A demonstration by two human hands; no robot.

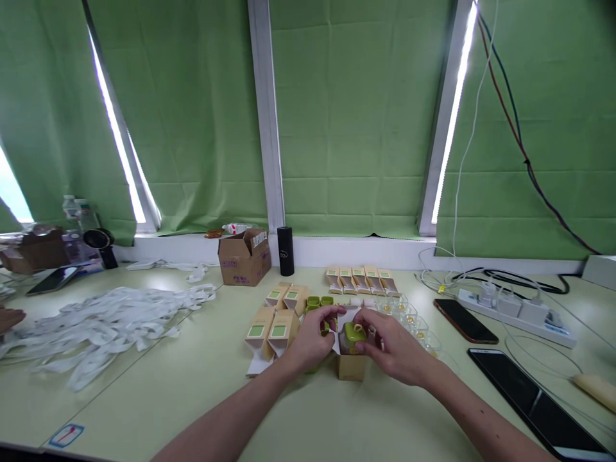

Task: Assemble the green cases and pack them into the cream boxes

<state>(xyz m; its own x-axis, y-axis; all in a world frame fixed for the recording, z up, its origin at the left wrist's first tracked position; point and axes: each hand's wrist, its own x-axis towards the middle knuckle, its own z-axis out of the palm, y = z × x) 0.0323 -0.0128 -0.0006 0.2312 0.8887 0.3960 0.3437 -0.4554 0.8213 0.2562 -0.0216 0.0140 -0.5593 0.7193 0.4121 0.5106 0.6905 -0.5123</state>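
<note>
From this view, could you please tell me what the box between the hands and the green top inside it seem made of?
The box: probably matte cardboard, by its dull tan wall. The green top: perhaps glossy plastic, by its smooth sheen, though uncertain.

Carton (pixel 242 256) and sticker (pixel 66 436) bear marks, too blurred to read.
</note>
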